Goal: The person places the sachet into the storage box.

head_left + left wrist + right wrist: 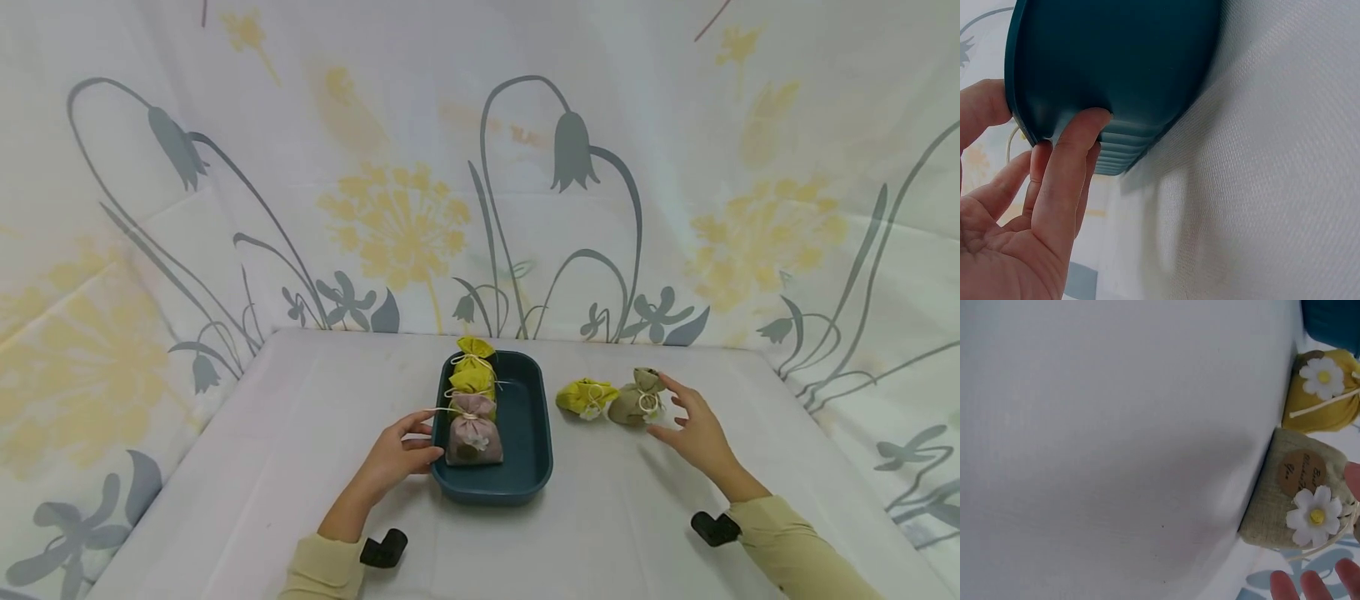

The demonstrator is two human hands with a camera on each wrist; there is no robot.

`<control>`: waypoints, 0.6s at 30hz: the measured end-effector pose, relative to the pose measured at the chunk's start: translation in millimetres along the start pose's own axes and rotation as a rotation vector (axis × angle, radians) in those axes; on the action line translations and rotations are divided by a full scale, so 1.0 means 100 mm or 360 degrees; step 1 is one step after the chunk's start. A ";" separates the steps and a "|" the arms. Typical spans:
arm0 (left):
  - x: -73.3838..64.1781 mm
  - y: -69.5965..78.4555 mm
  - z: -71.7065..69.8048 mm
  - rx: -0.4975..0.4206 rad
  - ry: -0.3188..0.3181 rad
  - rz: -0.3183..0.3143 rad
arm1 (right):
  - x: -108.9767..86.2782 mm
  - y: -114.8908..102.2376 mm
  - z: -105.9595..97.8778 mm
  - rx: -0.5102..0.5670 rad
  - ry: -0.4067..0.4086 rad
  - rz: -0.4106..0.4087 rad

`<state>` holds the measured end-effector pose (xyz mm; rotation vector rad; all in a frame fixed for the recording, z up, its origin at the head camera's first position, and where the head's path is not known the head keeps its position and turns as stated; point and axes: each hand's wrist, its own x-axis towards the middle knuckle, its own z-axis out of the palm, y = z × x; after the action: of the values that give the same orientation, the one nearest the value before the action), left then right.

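Note:
A dark teal tray [525, 467] stands on the white-covered table. My left hand [401, 454] holds its left side, with fingers at the rim and against the outer wall. Inside, along the left, a mauve drawstring pouch [474, 442] with a white flower sits in front of yellow-green pouches [472, 379]. Right of the tray, a khaki drawstring pouch [1272, 481] bears a white flower and a round brown label. Around its right side, my right hand [697, 433] spreads its fingers, fingertips close to the neck; contact is unclear.
Another yellow-green pouch [585, 398] with a white flower lies between the tray and the khaki pouch. A flower-printed cloth [420, 167] hangs behind the table. Each sleeve has a black device [385, 548] at the cuff.

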<state>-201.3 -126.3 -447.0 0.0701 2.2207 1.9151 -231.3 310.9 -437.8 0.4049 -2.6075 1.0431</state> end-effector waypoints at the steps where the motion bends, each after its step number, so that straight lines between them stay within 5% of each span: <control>1: 0.00 0.00 0.00 0.0003 0.0001 0.0003 | 0.02 0.01 0.00 -0.0001 -0.0029 0.0012; 8: 0.00 -0.01 -0.01 0.0012 -0.0004 0.0005 | 0.13 0.10 0.00 0.0049 -0.0195 0.0068; 18: 0.00 0.00 -0.01 0.0013 -0.0003 0.0015 | 0.27 0.13 0.01 0.0021 -0.0221 0.0061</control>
<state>-201.4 -127.2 -447.0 0.0840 2.2308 1.9100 -261.4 315.3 -436.6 0.4469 -2.7417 1.0813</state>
